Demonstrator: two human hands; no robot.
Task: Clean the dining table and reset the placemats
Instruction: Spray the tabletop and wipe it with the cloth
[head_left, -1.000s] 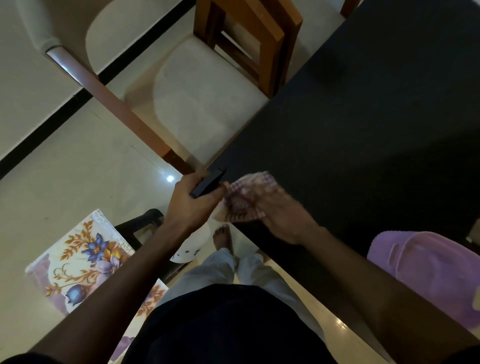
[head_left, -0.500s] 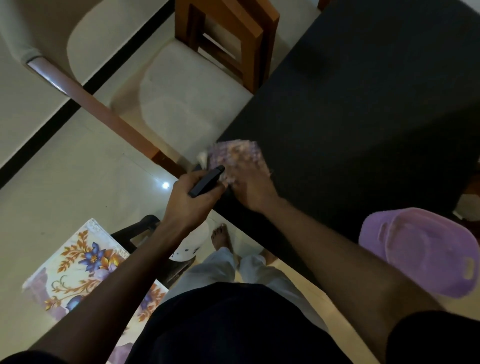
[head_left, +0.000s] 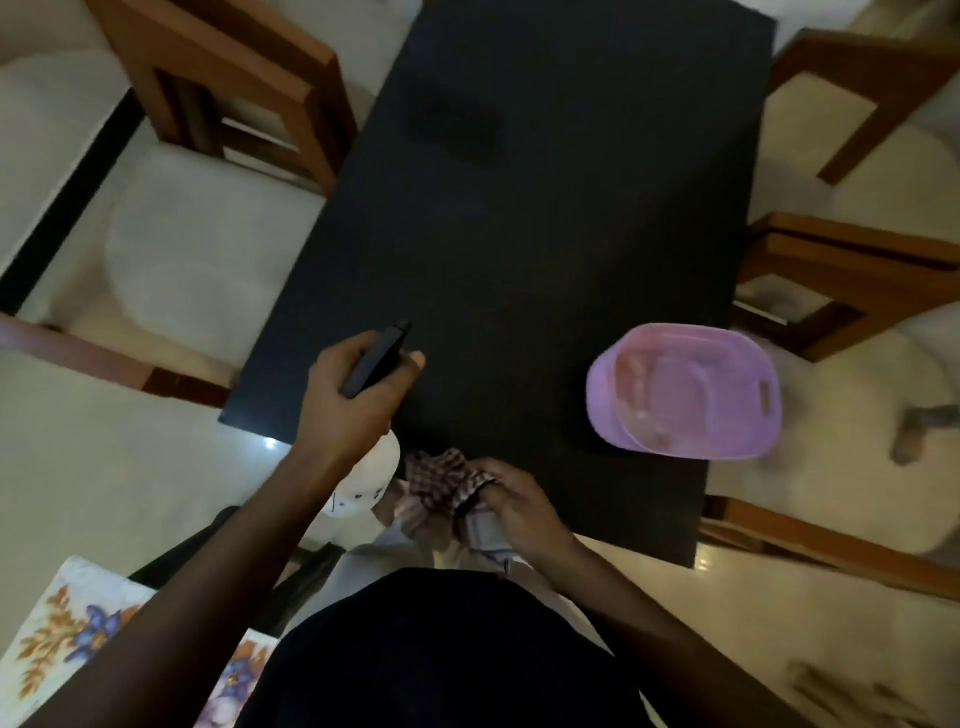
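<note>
The dark dining table (head_left: 519, 234) fills the middle of the view, its top bare apart from a purple plastic basin (head_left: 685, 392) near its right front corner. My left hand (head_left: 358, 400) hovers over the table's near left part and grips a slim black device (head_left: 376, 359). My right hand (head_left: 511, 499) is at the table's near edge, closed on a bunched checked cloth (head_left: 441, 475) that hangs partly over the edge. A floral placemat (head_left: 67, 629) lies off the table at the lower left.
Wooden chairs with pale cushions stand on both sides: one on the left (head_left: 208, 208) and two on the right (head_left: 852, 291). A white rounded object (head_left: 363, 478) sits below my left wrist, beside a dark stool (head_left: 208, 551). The floor is glossy cream tile.
The view has swung right, so the whole table and the basin now show. My right hand drew the cloth back from the left corner to the near edge. My left hand moved over the table.
</note>
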